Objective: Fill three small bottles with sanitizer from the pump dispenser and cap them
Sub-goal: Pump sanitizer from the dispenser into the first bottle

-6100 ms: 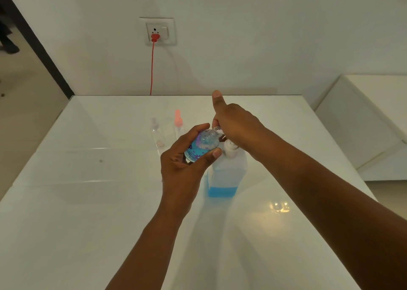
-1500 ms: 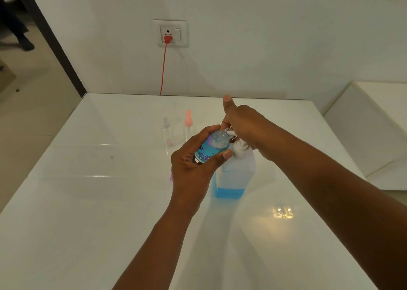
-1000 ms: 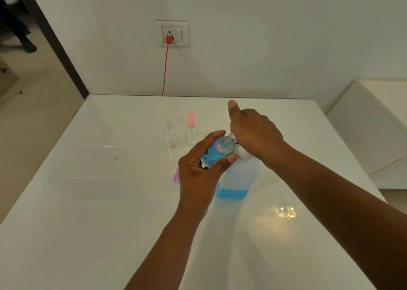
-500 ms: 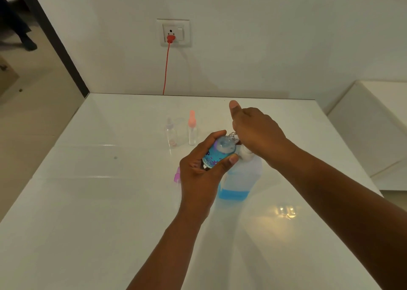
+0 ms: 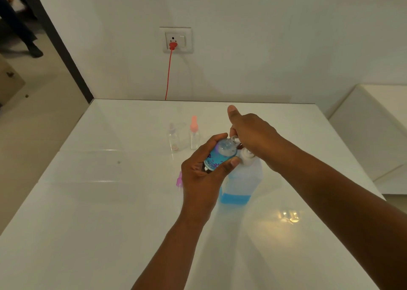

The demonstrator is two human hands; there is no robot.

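Bottle kept tilted at the pump spout; little has changed.

The flower-printed small bottle (image 5: 221,155) is gripped in the curled left hand (image 5: 201,175), just left of the pump dispenser (image 5: 241,179). Its long axis is slanted, mouth up-right toward the spout. The right hand (image 5: 253,135) is still pressed on the pump head, thumb raised; filling is judged ongoing.

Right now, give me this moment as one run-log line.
left hand holds floral bottle tilted at pump dispenser spout | right hand on pump head | two bottles stand behind
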